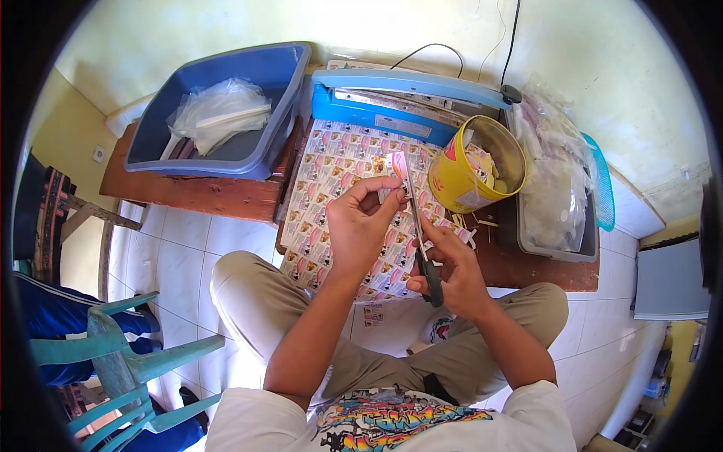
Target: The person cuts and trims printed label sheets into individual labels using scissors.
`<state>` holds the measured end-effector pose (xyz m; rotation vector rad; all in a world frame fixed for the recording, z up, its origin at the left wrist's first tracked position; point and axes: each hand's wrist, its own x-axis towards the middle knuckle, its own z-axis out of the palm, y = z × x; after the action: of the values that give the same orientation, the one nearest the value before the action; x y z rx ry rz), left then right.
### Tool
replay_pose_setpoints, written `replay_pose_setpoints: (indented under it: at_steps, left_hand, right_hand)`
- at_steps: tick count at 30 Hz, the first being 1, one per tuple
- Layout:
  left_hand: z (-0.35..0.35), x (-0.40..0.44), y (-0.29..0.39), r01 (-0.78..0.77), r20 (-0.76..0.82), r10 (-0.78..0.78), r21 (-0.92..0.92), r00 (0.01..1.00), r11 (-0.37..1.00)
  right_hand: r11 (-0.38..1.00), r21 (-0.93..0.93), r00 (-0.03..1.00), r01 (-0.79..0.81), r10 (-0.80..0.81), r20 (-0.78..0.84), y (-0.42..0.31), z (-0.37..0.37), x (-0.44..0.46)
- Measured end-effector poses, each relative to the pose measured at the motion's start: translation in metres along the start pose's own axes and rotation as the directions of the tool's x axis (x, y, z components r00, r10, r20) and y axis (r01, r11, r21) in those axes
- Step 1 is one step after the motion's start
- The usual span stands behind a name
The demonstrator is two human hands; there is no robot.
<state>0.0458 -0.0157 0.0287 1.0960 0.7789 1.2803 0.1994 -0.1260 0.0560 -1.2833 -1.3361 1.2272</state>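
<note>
Bearing pink print, a label (398, 162) is beside black-handled scissors (422, 258).

Left fingers (384, 183) pinch printed slip (398, 163); right fingers (446, 239) grip scissors (419, 235); yellow bucket (450, 177) nearby.

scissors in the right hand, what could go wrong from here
The blades of the scissors are very close to the left hand, so a slip might nick a finger. The cut could also stray into the print on the small label. The right hand works near the yellow bucket; a knock might spill its scraps.
</note>
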Motion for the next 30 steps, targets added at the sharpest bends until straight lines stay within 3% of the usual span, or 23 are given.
replay_pose_setpoints:
  at_steps: [30]
  left_hand:
    - [0.0016, -0.001, 0.002, 0.003, -0.008, -0.003, 0.003, 1.0, 1.0]
  right_hand:
    - [0.999, 0.02, 0.999, -0.047, 0.047, 0.003, -0.0023, 0.0026, -0.0002]
